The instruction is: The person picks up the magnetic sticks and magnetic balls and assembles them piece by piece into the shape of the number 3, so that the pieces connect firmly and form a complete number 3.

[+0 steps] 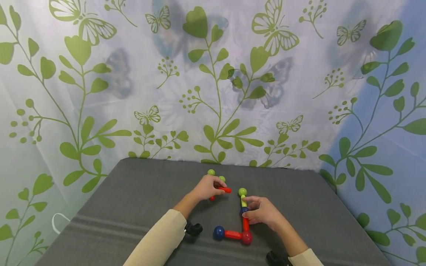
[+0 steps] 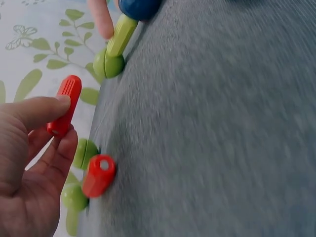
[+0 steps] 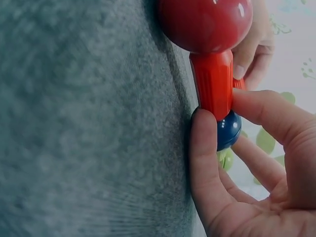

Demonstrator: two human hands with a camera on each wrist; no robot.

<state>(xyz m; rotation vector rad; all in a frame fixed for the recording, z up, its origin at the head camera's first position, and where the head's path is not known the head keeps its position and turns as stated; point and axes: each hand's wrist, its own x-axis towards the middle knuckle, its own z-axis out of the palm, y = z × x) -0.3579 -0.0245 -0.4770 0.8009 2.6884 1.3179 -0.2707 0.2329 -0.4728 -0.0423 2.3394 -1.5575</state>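
My left hand [image 1: 208, 187] pinches a red magnetic rod [image 2: 69, 101] between thumb and fingers, held above the table. An L-shaped chain lies to the right. From its near left end run a blue ball [image 1: 219, 232], a red rod [image 1: 233, 235], a red ball [image 1: 246, 238], and another red rod [image 3: 212, 84]. Beyond come a second blue ball [image 3: 228, 131], a yellow-green rod [image 2: 122, 35] and a green ball [image 1: 242, 191]. My right hand [image 1: 264, 213] pinches the chain where its second red rod meets the blue ball, partly covering that joint.
Behind my left hand lie two green balls [image 1: 211, 172] and a loose red rod [image 2: 99, 175], partly hidden in the head view. The grey cloth-covered table [image 1: 133, 195] ends at a leaf-patterned curtain [image 1: 213, 92]. A white loop [image 1: 58, 223] hangs by the left edge.
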